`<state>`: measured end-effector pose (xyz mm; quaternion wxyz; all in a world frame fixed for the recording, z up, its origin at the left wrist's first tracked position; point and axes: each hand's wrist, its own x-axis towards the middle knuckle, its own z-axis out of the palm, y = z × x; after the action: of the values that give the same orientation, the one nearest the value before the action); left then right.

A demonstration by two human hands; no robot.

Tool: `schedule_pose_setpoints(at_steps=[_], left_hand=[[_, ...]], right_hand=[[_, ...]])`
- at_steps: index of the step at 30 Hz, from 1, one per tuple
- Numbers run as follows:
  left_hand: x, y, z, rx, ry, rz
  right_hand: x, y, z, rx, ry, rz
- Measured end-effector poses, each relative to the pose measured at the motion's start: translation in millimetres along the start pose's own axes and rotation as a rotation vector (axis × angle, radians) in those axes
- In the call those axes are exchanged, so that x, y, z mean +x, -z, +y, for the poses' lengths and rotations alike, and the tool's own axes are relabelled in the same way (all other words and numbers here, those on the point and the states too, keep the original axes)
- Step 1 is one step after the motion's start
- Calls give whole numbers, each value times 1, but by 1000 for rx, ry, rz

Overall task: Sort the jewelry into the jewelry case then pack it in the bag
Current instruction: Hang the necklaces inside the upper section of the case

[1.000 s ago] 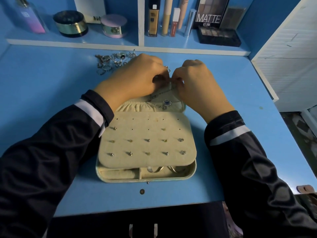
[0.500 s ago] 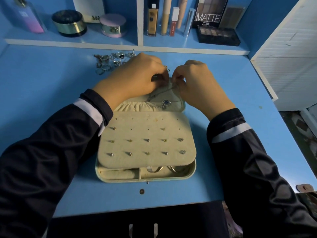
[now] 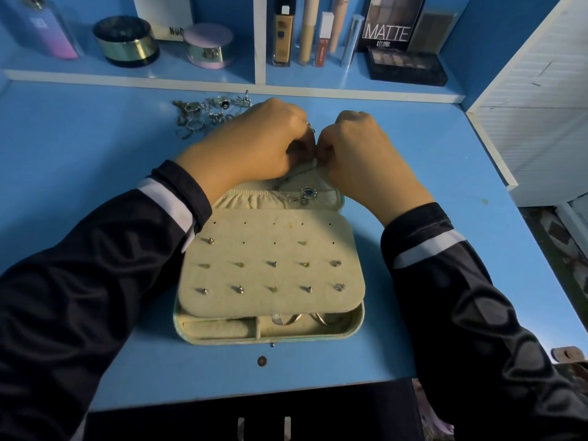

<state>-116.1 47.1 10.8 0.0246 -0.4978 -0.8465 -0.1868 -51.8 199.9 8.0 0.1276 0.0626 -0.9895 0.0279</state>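
An open cream jewelry case (image 3: 356, 326) lies on the blue desk in front of me. Its stud panel (image 3: 270, 265) carries several small earrings. Rings show in the front compartment (image 3: 302, 319). A thin silver necklace (image 3: 294, 178) with a blue pendant (image 3: 308, 193) hangs against the raised lid's pocket. My left hand (image 3: 251, 144) and my right hand (image 3: 359, 151) meet above the lid, both pinching the chain's top end with curled fingers. The fingertips are hidden. A heap of silver rings (image 3: 203, 114) lies behind my left hand.
The blue desk (image 3: 79, 154) ends at a low shelf (image 3: 191, 81) holding jars, a perfume bottle, makeup tubes and a MATTE palette (image 3: 391, 23). A white slatted panel (image 3: 541, 106) bounds the right side. A small round stud (image 3: 261, 361) sits near the front edge.
Both hands have stayed at the lid's top, drawing slightly closer together around the chain. The case and the ring heap have not moved.
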Motion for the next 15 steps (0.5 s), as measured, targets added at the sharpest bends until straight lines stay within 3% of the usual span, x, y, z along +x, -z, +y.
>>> schedule_pose_setpoints(at_steps=[6, 15], left_hand=[[-2, 1, -2, -20, -4, -6], [-8, -1, -3, -96, -21, 1]], right_hand=[[4, -3, 2, 4, -73, -89], [-6, 22, 9, 347, -107, -174]])
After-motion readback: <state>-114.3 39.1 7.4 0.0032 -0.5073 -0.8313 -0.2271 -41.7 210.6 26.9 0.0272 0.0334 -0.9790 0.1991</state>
